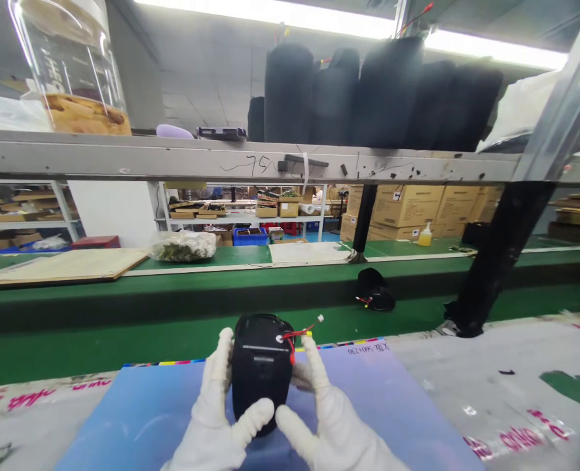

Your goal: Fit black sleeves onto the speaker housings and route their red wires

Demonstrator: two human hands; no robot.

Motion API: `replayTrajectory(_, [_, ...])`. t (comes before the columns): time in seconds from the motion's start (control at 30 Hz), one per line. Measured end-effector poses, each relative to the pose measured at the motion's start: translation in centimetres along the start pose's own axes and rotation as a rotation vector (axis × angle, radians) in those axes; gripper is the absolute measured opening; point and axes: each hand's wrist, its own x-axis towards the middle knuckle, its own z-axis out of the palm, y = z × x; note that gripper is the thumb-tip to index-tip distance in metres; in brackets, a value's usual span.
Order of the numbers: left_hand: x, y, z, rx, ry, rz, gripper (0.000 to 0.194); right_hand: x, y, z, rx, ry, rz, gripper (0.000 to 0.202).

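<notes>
I clasp the black housing (261,369) upright between my gloved left hand (216,409) and right hand (322,412), thumbs in front, so its red wires (297,335) stay free on top.

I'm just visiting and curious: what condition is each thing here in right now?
Black case: upright on the blue sheet, gripped from both sides.
Red wire: sticking out of the case top, loose end free.
Left hand: gloved, closed on the case.
Right hand: gloved, closed on the case.
Second black case: lying on the green belt, untouched.
</notes>
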Motion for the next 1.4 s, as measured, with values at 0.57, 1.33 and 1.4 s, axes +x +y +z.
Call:
replayTrajectory(0.57, [0.7, 0.9, -2.7, -0.469, -0.371, -0.047, 0.077, 0.1, 2.5, 0.2, -0.249, 0.107, -0.257, 0.090])
replayTrajectory(1.33, [4.6, 5.7, -1.9, -0.160, -0.216, -0.384, 0.043, 2.4, -1.9, 0.7, -0.371, 0.172, -0.724, 0.012])
replayTrajectory(1.4, [5.0, 6.2, -2.6, -0.154, -0.232, -0.391, 0.047, 3.1, -2.2, 0.3, -0.333, 0.097, -0.671, 0.007])
